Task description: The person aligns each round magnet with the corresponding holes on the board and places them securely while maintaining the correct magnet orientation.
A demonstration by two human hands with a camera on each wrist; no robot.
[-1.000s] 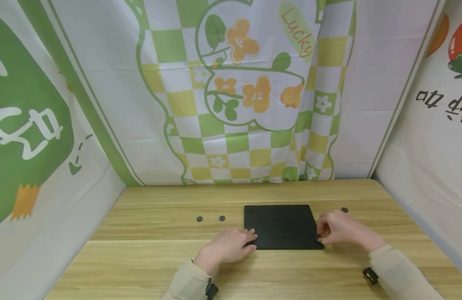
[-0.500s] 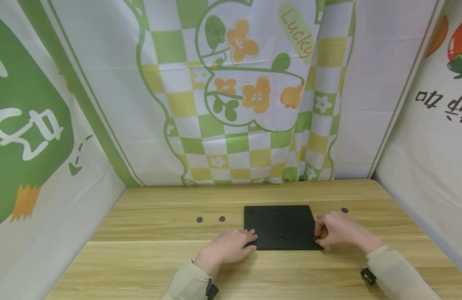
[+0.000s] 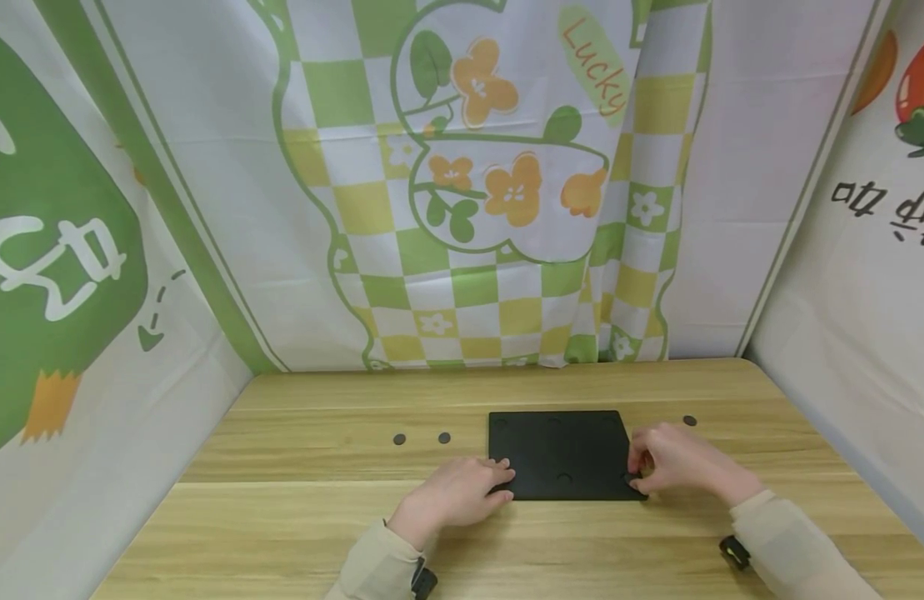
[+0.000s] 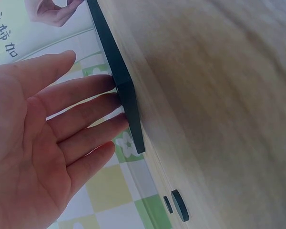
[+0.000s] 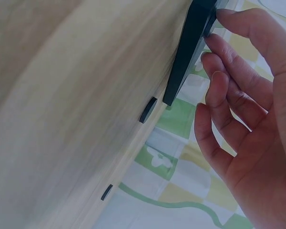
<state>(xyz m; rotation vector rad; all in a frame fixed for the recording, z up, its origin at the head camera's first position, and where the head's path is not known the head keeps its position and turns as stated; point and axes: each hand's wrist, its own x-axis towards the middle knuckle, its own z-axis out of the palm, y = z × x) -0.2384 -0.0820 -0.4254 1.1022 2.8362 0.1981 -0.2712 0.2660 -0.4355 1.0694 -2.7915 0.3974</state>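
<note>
A thin black rectangular board [image 3: 559, 454] lies flat on the table, with several round outlines on its top. My left hand [image 3: 457, 492] rests its straight fingertips on the board's left front edge. In the left wrist view, that hand's fingers [image 4: 81, 102] reach the dark board's edge [image 4: 126, 90], palm facing the camera. At the board's right front corner, my right hand [image 3: 679, 458] pinches a small black disc [image 3: 631, 479] between thumb and index finger. The right wrist view has this disc [image 5: 209, 24] against the board's face, partly hidden by the fingertips; the other fingers are bent.
Two dark discs, one at the far left [image 3: 399, 439] and one nearer the board [image 3: 444, 437], lie on the wooden table [image 3: 282, 533]. Another disc [image 3: 690, 420] lies beyond my right hand. Printed cloth [image 3: 462, 292] encloses the table's back and sides.
My right hand has shifted slightly left, its fingertips now further over the board's right front corner with the disc. The left hand has stayed in place.
</note>
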